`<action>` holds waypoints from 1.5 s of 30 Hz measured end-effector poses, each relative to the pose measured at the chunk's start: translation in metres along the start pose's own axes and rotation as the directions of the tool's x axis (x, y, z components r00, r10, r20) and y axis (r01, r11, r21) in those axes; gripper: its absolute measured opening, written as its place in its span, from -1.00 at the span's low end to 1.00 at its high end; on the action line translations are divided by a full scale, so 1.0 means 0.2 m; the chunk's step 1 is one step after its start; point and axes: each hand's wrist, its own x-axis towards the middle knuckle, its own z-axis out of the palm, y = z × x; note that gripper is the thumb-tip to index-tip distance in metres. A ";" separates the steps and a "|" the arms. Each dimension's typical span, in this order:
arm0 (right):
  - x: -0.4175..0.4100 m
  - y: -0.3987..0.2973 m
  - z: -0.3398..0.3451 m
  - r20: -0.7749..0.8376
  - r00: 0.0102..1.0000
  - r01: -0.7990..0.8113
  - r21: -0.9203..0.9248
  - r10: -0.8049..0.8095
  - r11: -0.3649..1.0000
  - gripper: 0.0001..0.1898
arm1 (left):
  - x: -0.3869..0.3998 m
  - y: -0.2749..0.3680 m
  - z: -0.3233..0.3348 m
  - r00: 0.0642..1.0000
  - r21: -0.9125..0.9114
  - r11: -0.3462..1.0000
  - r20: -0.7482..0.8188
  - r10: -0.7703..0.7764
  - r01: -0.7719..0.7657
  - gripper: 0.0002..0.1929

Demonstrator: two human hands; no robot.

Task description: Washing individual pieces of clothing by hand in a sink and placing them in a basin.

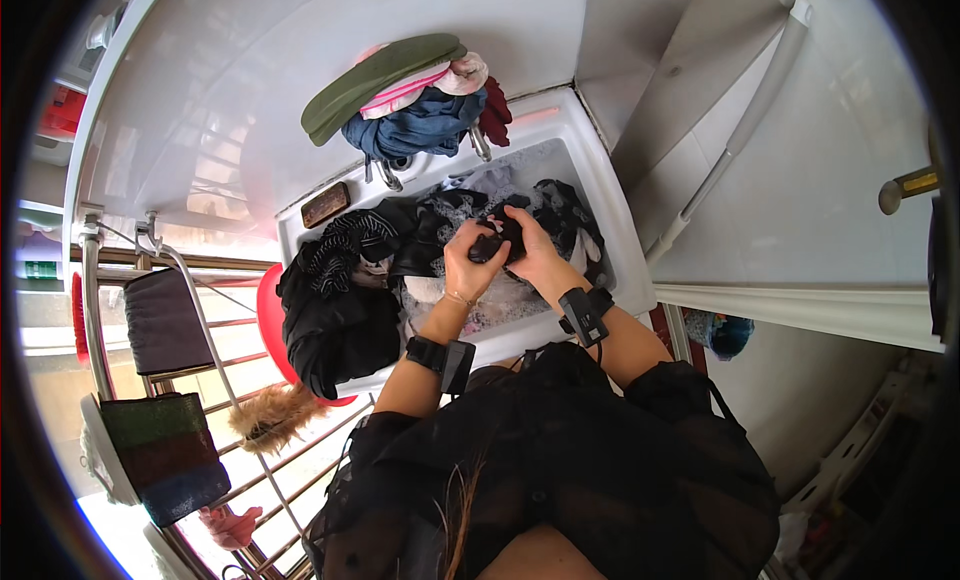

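Over the white sink (634, 289), my left hand (466, 263) and my right hand (536, 250) are close together, gripping one small wet black cloth (491, 244) bunched between them. Suds and water fill the basin beneath, where dark garments (564, 205) and a white cloth (424, 289) lie soaking. To the left, a heap of black clothing (337, 340) rests on the sink's edge and hangs over it. A black-and-white striped garment (349, 242) lies on that heap.
Folded cloths, a green one (382, 81) and a blue one (424, 122) among them, hang over the faucet (480, 143). A phone (326, 205) rests on the sink's back ledge. Left are a red basin (271, 317) and a metal railing (285, 482); a white pipe (739, 122) runs at right.
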 end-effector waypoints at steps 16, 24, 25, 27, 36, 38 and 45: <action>-0.14 0.02 0.32 0.738 0.492 0.773 -0.615 -0.463 -0.159 -0.92 | 0.08 -0.13 0.06 0.603 -0.825 -0.119 0.494 -0.627 0.552 -0.70; -0.17 -0.02 0.33 0.851 0.462 0.836 -0.512 -0.249 -0.198 -0.90 | 0.03 -0.23 0.05 0.595 -0.754 -0.199 0.628 -0.502 0.626 -0.77; -0.16 -0.01 0.31 0.818 0.502 0.816 -0.556 -0.282 -0.160 -0.92 | 0.02 -0.23 0.05 0.600 -0.755 -0.195 0.626 -0.499 0.626 -0.78; -0.14 -0.01 0.27 0.786 0.541 0.796 -0.593 -0.301 -0.118 -0.93 | 0.04 -0.20 0.02 0.567 -0.742 -0.172 0.621 -0.541 0.648 -0.78; -0.12 -0.09 0.12 0.437 0.860 0.495 -0.594 -0.262 0.634 -0.64 | -0.03 0.01 -0.09 0.538 -0.669 -0.144 0.690 -0.483 0.729 -0.57; -0.11 -0.12 0.11 0.464 0.875 0.467 -0.733 -0.139 0.494 -0.53 | -0.08 -0.01 -0.10 0.525 -0.664 -0.040 0.625 -0.577 0.747 -0.55; 0.05 0.07 -0.26 0.295 0.955 0.296 -0.955 -0.016 0.033 -0.37 | -0.36 -0.15 -0.32 0.716 0.265 0.678 -0.416 -0.561 0.686 -0.50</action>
